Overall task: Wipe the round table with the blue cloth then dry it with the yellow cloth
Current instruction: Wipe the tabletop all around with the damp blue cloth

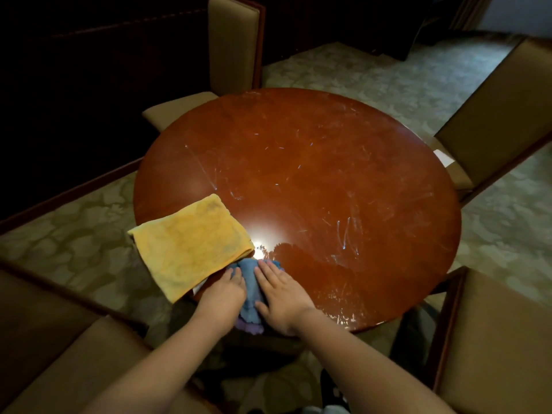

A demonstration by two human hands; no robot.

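The round reddish-brown table (313,162) fills the middle of the view, its glossy top streaked with scratches and smears. A bunched blue cloth (250,289) lies at the near edge of the table. My left hand (222,297) rests on its left side and my right hand (283,297) lies flat on its right side, fingers straight and pointing away from me. The yellow cloth (191,243) lies folded flat on the near-left part of the table, one corner hanging over the edge, just left of my left hand.
Tan upholstered chairs with dark wood frames ring the table: one at the far left (230,46), one at the right (493,121), one near right (493,339), one near left (59,354). A patterned pale carpet (388,70) covers the floor. A lamp glare (263,245) shines by the cloths.
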